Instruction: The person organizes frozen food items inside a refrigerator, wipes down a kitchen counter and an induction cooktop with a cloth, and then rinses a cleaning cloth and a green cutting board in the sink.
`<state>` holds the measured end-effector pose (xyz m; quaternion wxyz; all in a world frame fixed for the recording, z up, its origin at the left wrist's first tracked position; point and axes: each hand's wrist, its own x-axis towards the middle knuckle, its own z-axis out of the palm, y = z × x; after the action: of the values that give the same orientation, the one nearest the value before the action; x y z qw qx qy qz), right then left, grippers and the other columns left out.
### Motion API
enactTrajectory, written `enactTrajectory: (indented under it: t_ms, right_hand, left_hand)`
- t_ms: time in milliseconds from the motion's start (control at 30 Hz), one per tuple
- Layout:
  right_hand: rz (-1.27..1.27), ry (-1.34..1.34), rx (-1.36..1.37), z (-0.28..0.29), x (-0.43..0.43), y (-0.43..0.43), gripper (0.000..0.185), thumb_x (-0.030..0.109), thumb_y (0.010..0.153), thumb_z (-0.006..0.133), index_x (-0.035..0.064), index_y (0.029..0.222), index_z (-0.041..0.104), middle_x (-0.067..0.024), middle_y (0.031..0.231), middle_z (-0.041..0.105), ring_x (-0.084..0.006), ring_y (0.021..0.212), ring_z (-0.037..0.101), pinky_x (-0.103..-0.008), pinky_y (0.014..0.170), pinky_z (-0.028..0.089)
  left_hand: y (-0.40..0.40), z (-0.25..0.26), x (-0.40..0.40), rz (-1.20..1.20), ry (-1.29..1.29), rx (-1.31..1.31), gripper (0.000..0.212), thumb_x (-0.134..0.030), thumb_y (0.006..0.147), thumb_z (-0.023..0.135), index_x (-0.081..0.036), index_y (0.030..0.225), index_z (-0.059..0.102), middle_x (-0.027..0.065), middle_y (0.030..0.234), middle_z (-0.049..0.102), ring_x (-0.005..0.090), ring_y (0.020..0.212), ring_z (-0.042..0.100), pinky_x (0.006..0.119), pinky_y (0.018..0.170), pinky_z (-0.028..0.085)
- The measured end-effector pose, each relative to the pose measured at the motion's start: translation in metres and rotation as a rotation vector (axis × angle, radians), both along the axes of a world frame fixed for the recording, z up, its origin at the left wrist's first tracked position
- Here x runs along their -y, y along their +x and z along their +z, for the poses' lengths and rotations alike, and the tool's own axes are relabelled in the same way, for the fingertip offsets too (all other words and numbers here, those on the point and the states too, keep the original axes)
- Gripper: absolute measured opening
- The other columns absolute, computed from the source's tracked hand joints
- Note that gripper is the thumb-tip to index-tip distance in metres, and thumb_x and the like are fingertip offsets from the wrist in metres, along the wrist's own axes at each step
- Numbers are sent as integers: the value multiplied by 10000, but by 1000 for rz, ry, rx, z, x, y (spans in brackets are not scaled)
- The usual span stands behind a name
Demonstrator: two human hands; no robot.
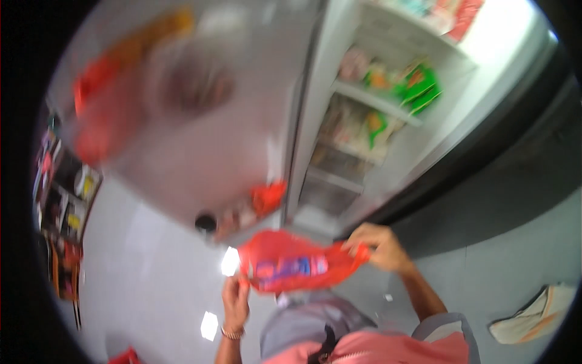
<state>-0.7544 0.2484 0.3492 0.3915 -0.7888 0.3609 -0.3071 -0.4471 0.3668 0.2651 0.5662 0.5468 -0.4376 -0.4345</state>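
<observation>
A red plastic bag is stretched between my two hands in front of my body. My left hand pinches its left edge, and my right hand grips its right end. Blue, purple and pink print shows across the bag; whether it is on the bag or on a pack inside, I cannot tell. Just beyond the bag stands an open refrigerator. Green packs and other bagged goods sit on its shelves.
The dark refrigerator door swings out at the right. A blurred pale surface at the left bears a bowl and red bags. Shelving stands far left. A cloth lies on the floor at right.
</observation>
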Motion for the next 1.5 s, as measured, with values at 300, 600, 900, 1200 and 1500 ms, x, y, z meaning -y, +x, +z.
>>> enactTrajectory:
  t_ms: [300, 600, 900, 1200, 1500]
  right_hand:
    - [373, 409, 23, -22, -36, 63, 412, 115, 778, 615, 54, 1167, 496, -42, 612, 474, -108, 588, 446, -261, 570, 390]
    - [90, 379, 99, -27, -60, 64, 362, 97, 748, 602, 53, 1091, 493, -45, 665, 532, -118, 617, 513, -273, 578, 424]
    - [213, -154, 138, -11, -82, 64, 166, 42, 676, 583, 30, 828, 648, -153, 758, 614, -298, 697, 600, -361, 628, 474]
    - [335, 265, 269, -23, -64, 38, 277, 7, 800, 543, -4, 1076, 569, -87, 927, 628, -134, 857, 569, -258, 754, 441]
    - [242, 219, 190, 0, -59, 24, 145, 21, 769, 593, 20, 911, 623, -16, 795, 578, -83, 740, 541, -199, 624, 428]
  left_hand:
    - [-53, 61, 14, -429, -238, -32, 132, -159, 849, 523, -31, 870, 500, 21, 788, 501, 105, 714, 462, 239, 663, 399]
    - [-62, 89, -5, -484, -366, 470, 232, -99, 753, 501, -15, 965, 459, 160, 734, 518, 283, 597, 503, 338, 565, 421]
    - [-60, 73, -10, -277, -429, 564, 620, -241, 635, 765, 9, 1110, 454, 169, 1057, 533, 290, 910, 543, 392, 759, 432]
    - [-66, 20, -2, -746, 108, -159, 207, -203, 809, 619, -7, 874, 611, 56, 797, 620, 163, 758, 574, 291, 703, 461]
    - [-81, 3, 3, -553, 15, -389, 401, -427, 743, 574, -106, 926, 417, 76, 940, 408, 187, 824, 441, 299, 702, 412]
